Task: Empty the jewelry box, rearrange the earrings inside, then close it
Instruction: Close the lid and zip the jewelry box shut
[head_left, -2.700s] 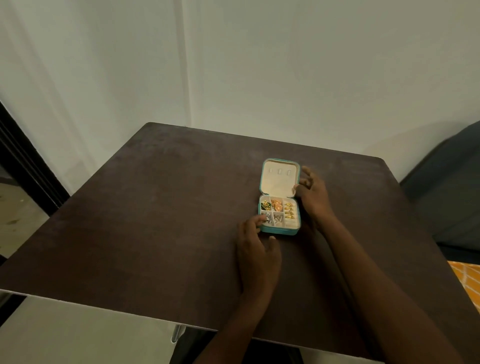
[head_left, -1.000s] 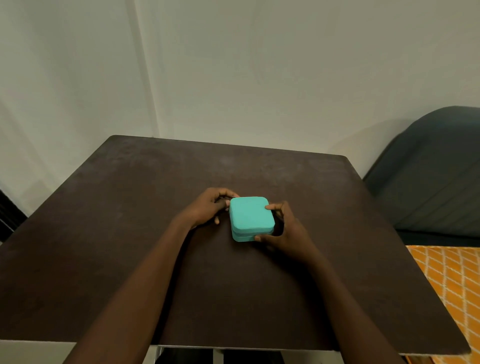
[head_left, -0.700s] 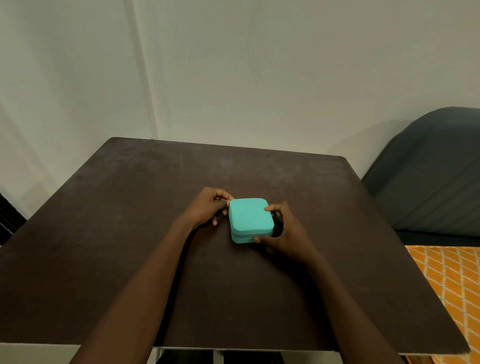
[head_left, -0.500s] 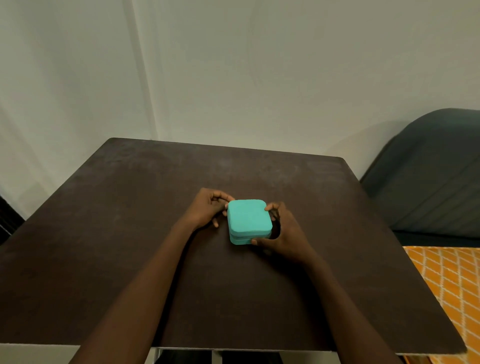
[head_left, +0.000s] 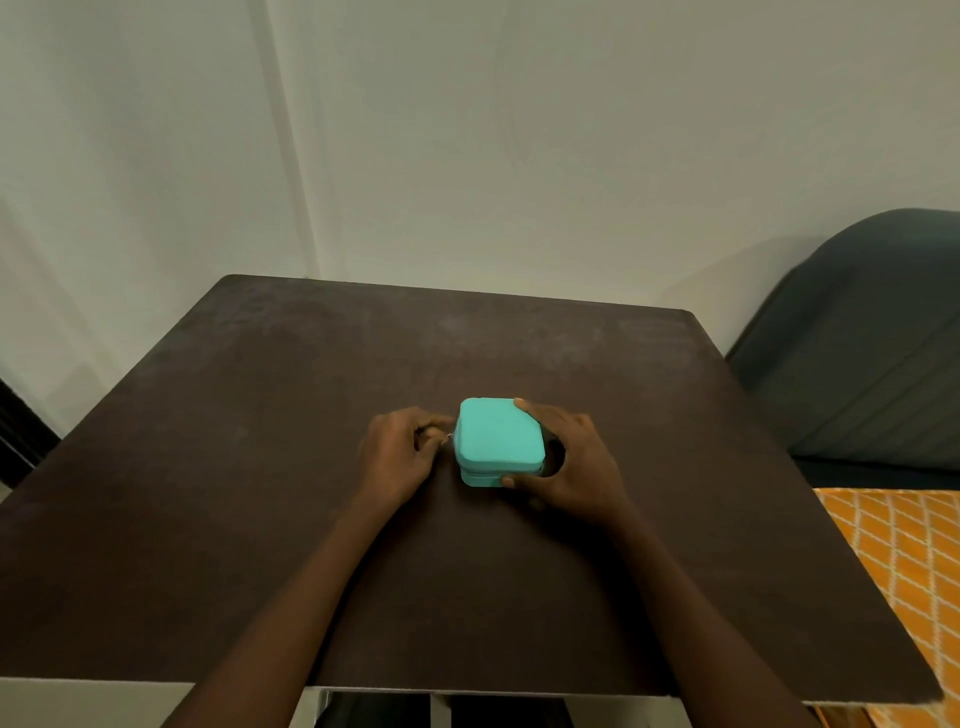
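Observation:
A small teal jewelry box (head_left: 498, 439) rests with its lid down near the middle of the dark brown table (head_left: 260, 467). My right hand (head_left: 571, 462) wraps the box's right side, with the thumb at the front corner and fingers on the far right corner. My left hand (head_left: 402, 452) sits at the box's left edge, its fingertips pinched on a small metal zipper pull (head_left: 449, 438). The earrings are hidden inside the box.
A white wall rises behind the table. A dark grey upholstered chair (head_left: 872, 353) stands to the right, and an orange patterned cloth (head_left: 904, 561) lies at the lower right. The table's front edge runs near the bottom of the view.
The box lay open with earrings showing 2.7 s ago; now its lid is down. Over the last second both hands stayed on it, the left fingers pinching at its left edge.

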